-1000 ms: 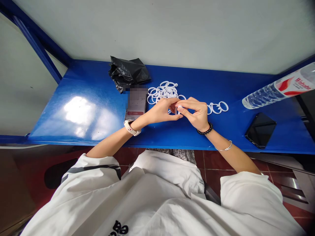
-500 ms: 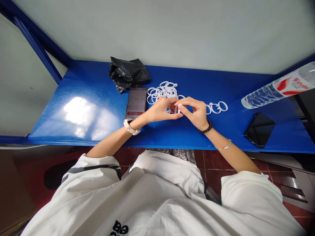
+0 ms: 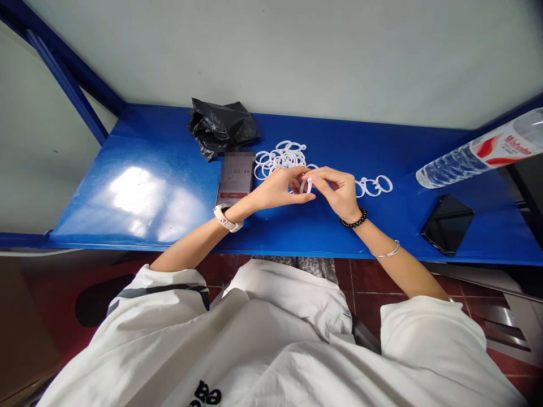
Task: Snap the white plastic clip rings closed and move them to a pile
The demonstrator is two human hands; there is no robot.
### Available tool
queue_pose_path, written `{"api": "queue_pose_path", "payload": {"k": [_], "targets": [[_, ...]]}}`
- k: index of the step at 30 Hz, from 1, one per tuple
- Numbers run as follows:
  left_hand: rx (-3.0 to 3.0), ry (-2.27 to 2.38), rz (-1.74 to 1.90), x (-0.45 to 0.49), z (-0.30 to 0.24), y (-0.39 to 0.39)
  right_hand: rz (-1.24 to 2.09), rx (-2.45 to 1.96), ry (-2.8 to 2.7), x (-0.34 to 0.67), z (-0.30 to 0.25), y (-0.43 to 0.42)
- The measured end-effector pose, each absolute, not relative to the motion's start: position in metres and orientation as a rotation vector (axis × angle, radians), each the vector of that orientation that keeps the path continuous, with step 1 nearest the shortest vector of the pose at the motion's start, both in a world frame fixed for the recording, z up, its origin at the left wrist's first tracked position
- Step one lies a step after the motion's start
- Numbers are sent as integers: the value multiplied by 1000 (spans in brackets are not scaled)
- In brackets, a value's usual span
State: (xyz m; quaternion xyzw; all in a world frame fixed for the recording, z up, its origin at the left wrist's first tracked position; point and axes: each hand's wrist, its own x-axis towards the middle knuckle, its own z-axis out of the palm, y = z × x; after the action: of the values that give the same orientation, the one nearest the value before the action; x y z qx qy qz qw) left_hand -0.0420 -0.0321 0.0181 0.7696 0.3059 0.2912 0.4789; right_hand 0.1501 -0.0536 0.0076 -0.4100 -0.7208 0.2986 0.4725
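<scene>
My left hand (image 3: 282, 189) and my right hand (image 3: 339, 192) meet over the blue table, both closed on one white plastic ring (image 3: 309, 185). The ring stands on edge between my fingertips, and part of it is hidden by them. Just behind my left hand lies a heap of white plastic rings (image 3: 286, 154), some with a small round knob. To the right of my right hand several more white rings (image 3: 373, 185) lie close together on the table.
A black plastic bag (image 3: 224, 127) lies at the back left, with a phone showing a timer (image 3: 236, 180) in front of it. On the right are a water bottle (image 3: 483, 150) and a dark phone (image 3: 448, 224). The blue table (image 3: 271, 237) ends near my body.
The ring has turned slightly between my fingers and more of its edge shows. My right thumb has shifted a little. The rings on the table have not moved.
</scene>
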Motion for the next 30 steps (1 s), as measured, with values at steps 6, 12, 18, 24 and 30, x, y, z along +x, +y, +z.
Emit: {"api": "queue_pose_path", "payload": {"k": [6,12,18,24,30], "targets": [[1809,874,817,-47,14,-23,747,-1112,-1647,156,10,-48],[2145,1169,875,-56,12,-12,562,-1232,-1661,179,20,-35],[2459,1378,728,-63,-1,-3,217,-1472,-1940,213,27,-21],[2500,1386,664,-62,-5,-2,118,-1714,-2162,236,24,-14],[2530,1417,656,-60,-4,-3,186,-1800,-2319,255,20,-10]]}}
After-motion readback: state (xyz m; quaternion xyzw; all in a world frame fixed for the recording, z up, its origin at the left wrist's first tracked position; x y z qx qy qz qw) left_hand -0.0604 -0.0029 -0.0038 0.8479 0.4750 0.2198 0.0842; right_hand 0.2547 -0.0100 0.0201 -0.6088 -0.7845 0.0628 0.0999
